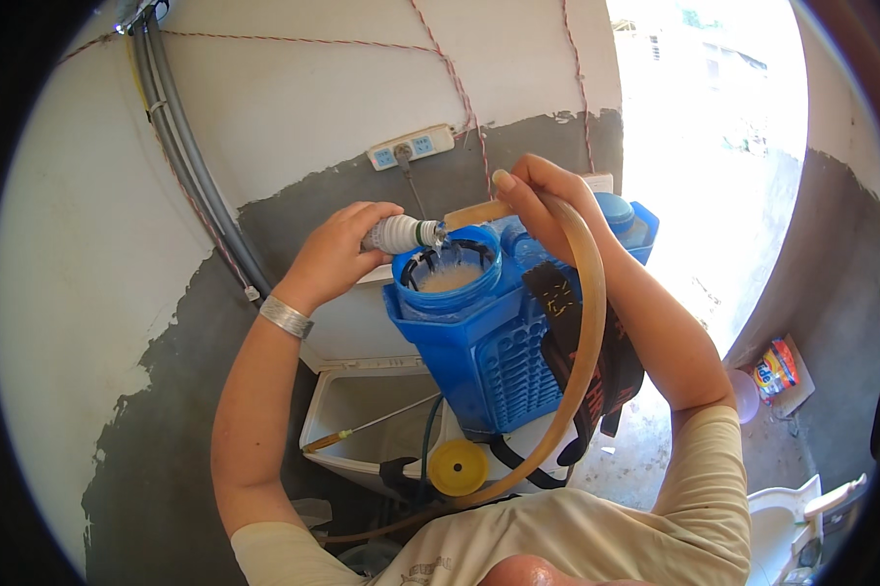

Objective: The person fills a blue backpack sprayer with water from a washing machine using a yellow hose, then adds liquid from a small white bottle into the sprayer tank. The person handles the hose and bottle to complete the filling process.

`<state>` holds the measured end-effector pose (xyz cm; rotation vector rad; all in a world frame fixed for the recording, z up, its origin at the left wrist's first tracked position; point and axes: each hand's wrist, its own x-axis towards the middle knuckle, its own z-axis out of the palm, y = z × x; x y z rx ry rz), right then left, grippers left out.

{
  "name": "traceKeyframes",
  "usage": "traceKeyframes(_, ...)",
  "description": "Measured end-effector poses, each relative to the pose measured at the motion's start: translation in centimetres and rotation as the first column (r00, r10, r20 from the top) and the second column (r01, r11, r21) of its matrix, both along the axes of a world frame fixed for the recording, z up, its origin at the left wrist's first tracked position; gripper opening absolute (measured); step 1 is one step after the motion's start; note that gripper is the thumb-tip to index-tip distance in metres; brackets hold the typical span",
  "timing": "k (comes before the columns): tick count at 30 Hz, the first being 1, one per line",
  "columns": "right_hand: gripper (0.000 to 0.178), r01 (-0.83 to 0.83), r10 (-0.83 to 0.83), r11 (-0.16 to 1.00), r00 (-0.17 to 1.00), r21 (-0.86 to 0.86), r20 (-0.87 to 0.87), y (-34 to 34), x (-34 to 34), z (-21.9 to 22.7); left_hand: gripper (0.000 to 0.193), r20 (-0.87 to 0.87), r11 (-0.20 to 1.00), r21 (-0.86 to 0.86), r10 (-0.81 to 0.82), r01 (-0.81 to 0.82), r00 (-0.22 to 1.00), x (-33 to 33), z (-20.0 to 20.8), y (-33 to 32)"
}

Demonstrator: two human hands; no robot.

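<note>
My left hand [331, 256] is closed around a small white bottle [401, 235] with a ribbed neck, tipped so its mouth points right. Between the thumb and fingers of my right hand [547, 200] is a yellowish hose [590, 303], its end at the bottle's mouth. Water splashes from there into the round opening of a blue backpack sprayer tank [452, 376]. Pale, foamy liquid [450, 278] shows inside the black-ribbed filter basket. Black straps [596, 361] hang on the tank's right side, near my right forearm.
Below the tank, a yellow round lid [458, 468] lies by a white open container [362, 398], with a yellow-handled metal rod [329, 440] across it. A power strip [413, 147] with a plug is on the wall. A colourful packet [775, 371] stands right, beyond the bright doorway.
</note>
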<state>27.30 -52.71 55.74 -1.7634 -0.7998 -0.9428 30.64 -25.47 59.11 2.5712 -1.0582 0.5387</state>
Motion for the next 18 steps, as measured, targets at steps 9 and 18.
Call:
traceKeyframes(9, 0.027, 0.045, -0.045, 0.999, 0.999, -0.027, 0.01, -0.3, -0.2, -0.3, 0.049, -0.363, 0.927, -0.375, -0.172, 0.025, 0.916, 1.1, -1.2, 1.7)
traceKeyframes(18, 0.028, 0.015, -0.022, 0.999, 0.987, -0.041, -0.159, -0.2, -0.4, -0.8, 0.053, -0.501, 0.691, -0.697, -0.275, -0.193, 0.821, 1.7, -6.7, 7.8)
